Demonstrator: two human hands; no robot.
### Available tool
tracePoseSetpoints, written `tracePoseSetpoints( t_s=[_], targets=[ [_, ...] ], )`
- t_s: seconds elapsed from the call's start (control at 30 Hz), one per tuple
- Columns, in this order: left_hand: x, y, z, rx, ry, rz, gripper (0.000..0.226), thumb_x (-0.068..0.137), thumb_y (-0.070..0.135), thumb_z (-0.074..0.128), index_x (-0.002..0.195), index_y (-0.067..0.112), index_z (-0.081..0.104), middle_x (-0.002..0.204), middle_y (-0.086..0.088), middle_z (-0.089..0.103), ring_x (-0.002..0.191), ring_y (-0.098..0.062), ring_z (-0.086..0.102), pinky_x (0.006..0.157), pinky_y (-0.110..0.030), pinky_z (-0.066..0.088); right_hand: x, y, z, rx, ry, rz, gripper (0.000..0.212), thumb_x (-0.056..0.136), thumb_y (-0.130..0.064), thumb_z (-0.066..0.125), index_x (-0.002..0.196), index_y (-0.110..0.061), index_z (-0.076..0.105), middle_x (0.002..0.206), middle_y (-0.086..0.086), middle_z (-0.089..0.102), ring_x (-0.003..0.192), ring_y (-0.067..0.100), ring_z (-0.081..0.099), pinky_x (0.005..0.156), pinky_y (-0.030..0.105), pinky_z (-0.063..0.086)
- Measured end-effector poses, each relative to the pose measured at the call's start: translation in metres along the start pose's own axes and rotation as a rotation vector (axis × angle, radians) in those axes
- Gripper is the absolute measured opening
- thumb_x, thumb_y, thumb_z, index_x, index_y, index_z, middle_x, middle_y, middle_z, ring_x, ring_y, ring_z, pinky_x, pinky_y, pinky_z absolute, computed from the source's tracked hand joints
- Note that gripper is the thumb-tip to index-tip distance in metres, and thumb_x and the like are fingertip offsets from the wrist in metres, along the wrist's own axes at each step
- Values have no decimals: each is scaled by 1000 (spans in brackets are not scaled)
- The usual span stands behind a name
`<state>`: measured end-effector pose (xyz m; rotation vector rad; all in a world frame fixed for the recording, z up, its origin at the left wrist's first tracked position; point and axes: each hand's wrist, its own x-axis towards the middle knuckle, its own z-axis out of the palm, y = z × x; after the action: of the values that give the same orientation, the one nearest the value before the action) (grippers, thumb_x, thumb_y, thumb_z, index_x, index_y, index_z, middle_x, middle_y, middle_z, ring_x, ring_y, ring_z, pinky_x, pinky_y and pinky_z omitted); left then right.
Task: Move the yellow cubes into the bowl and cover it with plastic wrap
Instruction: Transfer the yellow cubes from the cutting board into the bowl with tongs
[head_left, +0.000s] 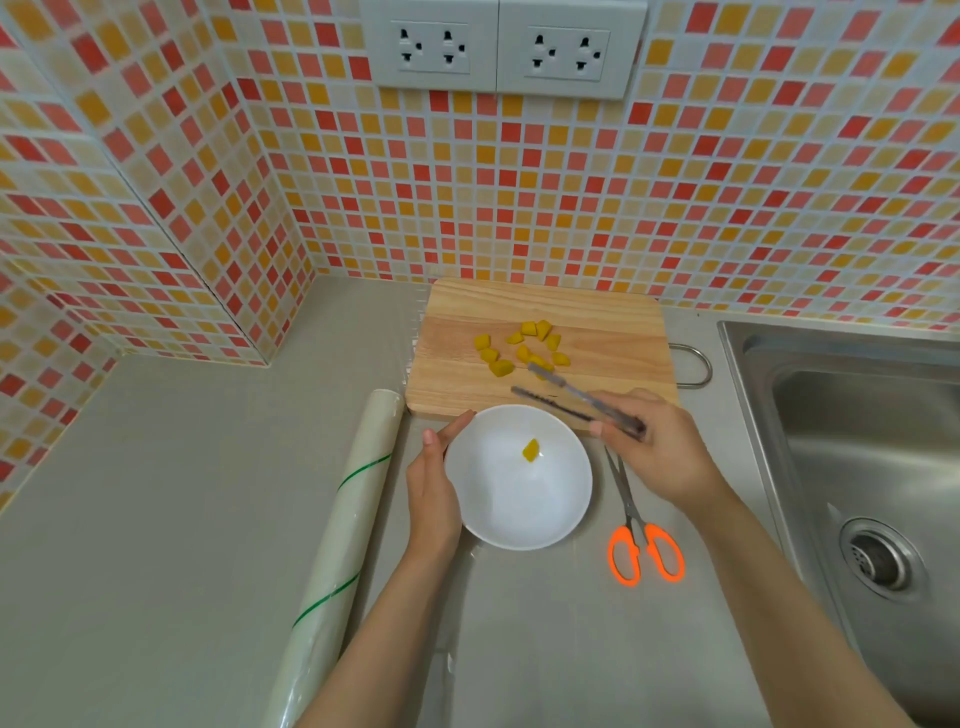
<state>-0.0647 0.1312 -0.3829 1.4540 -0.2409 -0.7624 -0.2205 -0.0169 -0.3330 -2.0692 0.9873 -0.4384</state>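
Observation:
Several yellow cubes (521, 347) lie scattered on a wooden cutting board (613, 332) at the back of the counter. A white bowl (498, 499) stands in front of the board with one yellow cube (530, 450) inside. My left hand (434, 488) rests against the bowl's left rim, fingers straight. My right hand (654, 447) grips metal tongs (566, 397); their tips are apart, pointing at the cubes on the board, nothing between them. A roll of plastic wrap (345, 525) lies to the left of the bowl, with a clear sheet of it spread under the bowl.
Orange-handled scissors (641, 540) lie right of the bowl. A steel sink (857, 441) with a drain takes up the right side. Tiled walls close off the back and left, with two sockets (501, 49) above the board.

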Motion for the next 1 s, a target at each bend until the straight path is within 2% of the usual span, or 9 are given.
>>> tracePoseSetpoints(
  t_s=[0.07,0.1,0.23,0.37,0.53,0.63,0.73,0.9,1.0],
  targets=[
    [-3,-1,-2,-1,5,-11,52,99,42,22,108,21,69,111,2,71,105,-12,65,86,-26,54,15,5,2,-50,95,47,33,84,-15,64,117,-18,64,85,7,58,79,17,58,64,12,35],
    [-5,-1,-3,-2,8,-15,52,98,43,23,108,21,69,110,3,71,105,-13,65,86,-26,54,20,9,4,-79,121,83,33,85,-16,63,117,-17,64,92,12,61,86,24,59,70,16,36],
    [-19,-7,-7,-2,15,-32,55,94,48,25,109,20,70,110,3,72,103,-13,67,87,-32,54,25,23,18,-205,121,172,39,86,-19,61,124,-12,58,107,17,60,96,30,60,80,27,41],
    [-27,-9,-9,19,24,-28,50,100,37,22,102,24,70,104,10,72,92,1,68,74,-13,53,27,22,30,-280,114,207,41,87,-21,59,126,-9,55,109,21,58,100,37,57,86,40,48],
    [-34,-7,-10,-7,26,-19,49,101,35,22,102,23,70,96,19,73,89,6,67,67,-6,49,36,11,38,-292,60,225,33,90,-22,54,122,-16,60,105,20,57,101,37,55,79,36,46],
    [-37,-8,-9,-17,21,-4,51,101,35,22,108,17,69,103,13,71,90,6,67,66,-6,48,39,6,38,-287,88,228,23,90,-20,53,106,-14,69,95,19,61,90,36,57,65,30,40],
    [-39,-8,-7,-19,10,-4,51,100,36,22,109,18,69,106,11,70,90,7,66,66,-6,48,39,2,36,-265,133,236,19,90,-19,55,92,-12,72,86,18,66,80,33,57,60,28,36],
    [-45,-5,-5,-18,0,-9,50,100,35,23,104,22,70,102,15,72,92,5,66,68,-7,49,29,4,27,-246,173,192,19,89,-17,57,98,-14,73,86,15,67,75,24,52,61,27,34],
    [-50,-4,-7,-23,3,-16,49,100,35,23,100,25,71,97,18,74,91,4,67,67,-7,49,16,4,23,-225,188,178,21,88,-15,58,104,-12,72,93,16,68,84,28,57,64,27,36]
  ],
)
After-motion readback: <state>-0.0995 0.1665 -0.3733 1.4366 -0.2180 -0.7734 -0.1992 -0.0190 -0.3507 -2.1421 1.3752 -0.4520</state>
